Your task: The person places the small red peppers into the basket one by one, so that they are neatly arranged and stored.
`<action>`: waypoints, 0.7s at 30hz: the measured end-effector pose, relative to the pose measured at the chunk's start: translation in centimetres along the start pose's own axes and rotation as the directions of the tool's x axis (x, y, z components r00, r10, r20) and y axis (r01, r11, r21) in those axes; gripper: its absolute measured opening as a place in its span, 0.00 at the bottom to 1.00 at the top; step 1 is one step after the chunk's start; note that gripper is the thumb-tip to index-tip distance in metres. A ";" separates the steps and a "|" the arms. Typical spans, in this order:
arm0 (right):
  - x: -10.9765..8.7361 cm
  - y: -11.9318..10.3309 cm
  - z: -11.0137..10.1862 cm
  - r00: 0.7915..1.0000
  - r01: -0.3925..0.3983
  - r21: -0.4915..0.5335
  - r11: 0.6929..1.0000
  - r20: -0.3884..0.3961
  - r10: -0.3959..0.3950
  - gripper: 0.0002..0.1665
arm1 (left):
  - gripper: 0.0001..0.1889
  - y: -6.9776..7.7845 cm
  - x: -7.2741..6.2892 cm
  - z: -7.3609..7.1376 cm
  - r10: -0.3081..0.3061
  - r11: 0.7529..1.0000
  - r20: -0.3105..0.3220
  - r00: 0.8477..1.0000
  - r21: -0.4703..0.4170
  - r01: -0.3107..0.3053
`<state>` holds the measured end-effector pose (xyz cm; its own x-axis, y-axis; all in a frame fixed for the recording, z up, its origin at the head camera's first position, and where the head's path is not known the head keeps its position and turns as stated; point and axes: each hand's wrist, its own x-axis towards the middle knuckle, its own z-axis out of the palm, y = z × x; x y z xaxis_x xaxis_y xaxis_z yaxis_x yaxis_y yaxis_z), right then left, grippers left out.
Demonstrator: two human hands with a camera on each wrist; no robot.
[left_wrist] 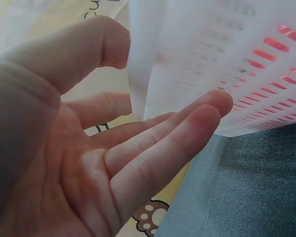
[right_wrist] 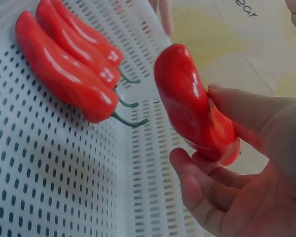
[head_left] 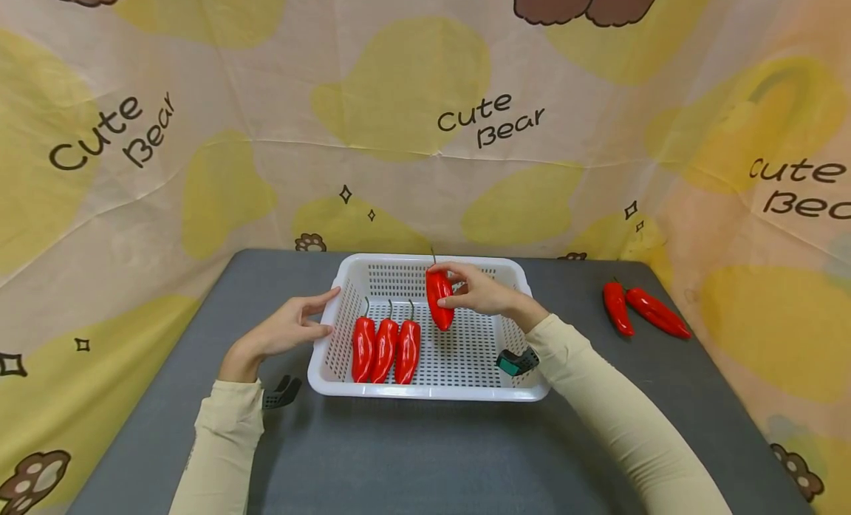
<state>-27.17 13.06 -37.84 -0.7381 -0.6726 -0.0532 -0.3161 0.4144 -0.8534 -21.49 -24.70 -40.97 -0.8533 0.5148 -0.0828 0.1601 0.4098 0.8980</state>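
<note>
My right hand (head_left: 482, 292) holds a glossy red chili pepper (head_left: 438, 299) over the white basket (head_left: 425, 391), thumb on one side and fingers on the other. In the right wrist view this pepper (right_wrist: 187, 98) is tilted, its stem end hidden near the hand. Three more red peppers (right_wrist: 64, 69) with green stems lie side by side in the basket's left part. At the left rim, my left hand (head_left: 292, 324) touches the basket with thumb and forefinger spread apart. Its other fingers (left_wrist: 163, 158) extend loosely below the rim, beside the perforated wall.
Two red peppers (head_left: 645, 310) lie on the grey table (head_left: 412, 456) to the right of the basket. A printed cloth (head_left: 399, 116) with yellow patches and lettering hangs behind the table and along its sides.
</note>
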 end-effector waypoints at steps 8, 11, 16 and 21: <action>0.1 0.0 -0.1 0.994 -0.088 -0.043 0.995 0.063 0.091 0.36 | 0.41 0.1 0.0 0.0 0.000 1.000 0.000 1.000 -0.002 0.000; 0.0 -0.2 0.0 0.985 -0.132 -0.079 0.988 0.105 0.140 0.36 | 0.41 0.1 0.1 0.0 0.001 1.000 0.001 1.000 0.001 -0.001; 0.2 0.1 0.2 0.969 -0.157 -0.162 0.974 0.165 0.184 0.37 | 0.41 -0.1 0.2 -0.1 0.005 1.000 0.001 1.000 0.007 -0.005; 0.4 0.3 0.6 0.953 -0.172 -0.227 0.959 0.208 0.220 0.38 | 0.41 -0.2 0.3 -0.1 0.004 1.000 0.006 1.000 -0.001 -0.004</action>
<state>-27.26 12.54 -38.39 -0.6490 -0.6773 -0.3464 -0.3114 0.6520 -0.6913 -21.83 -24.70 -41.13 -0.8495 0.5212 -0.0814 0.1637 0.4071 0.8986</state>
